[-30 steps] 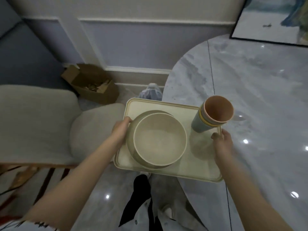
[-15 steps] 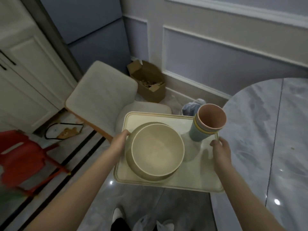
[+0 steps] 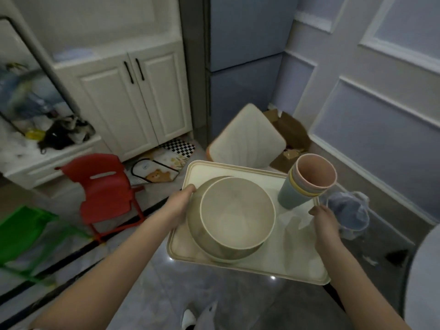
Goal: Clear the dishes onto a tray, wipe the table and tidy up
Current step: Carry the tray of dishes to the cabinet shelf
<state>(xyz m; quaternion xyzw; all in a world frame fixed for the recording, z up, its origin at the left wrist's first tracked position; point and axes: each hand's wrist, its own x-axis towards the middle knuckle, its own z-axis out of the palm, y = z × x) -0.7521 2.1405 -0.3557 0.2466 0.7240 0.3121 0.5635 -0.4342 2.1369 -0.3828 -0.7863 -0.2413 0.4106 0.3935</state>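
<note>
Since the earlier frame the view has swung off the marble surface (image 3: 423, 270), now at 4 o'clock. Left hand (image 3: 181, 206) and right hand (image 3: 325, 221) each grip, fingers curled, an edge of the rectangular cream tray (image 3: 297, 248), carrying nested round bowls (image 3: 234, 215) and stacked tapered cups (image 3: 307, 184) at 1 o'clock.

A red plastic chair (image 3: 104, 186) stands at left, beside a green one (image 3: 21, 234). White cabinet doors (image 3: 133, 101) fill the upper left. A cardboard box (image 3: 291, 136) sits behind a cushioned chair (image 3: 247, 139).
</note>
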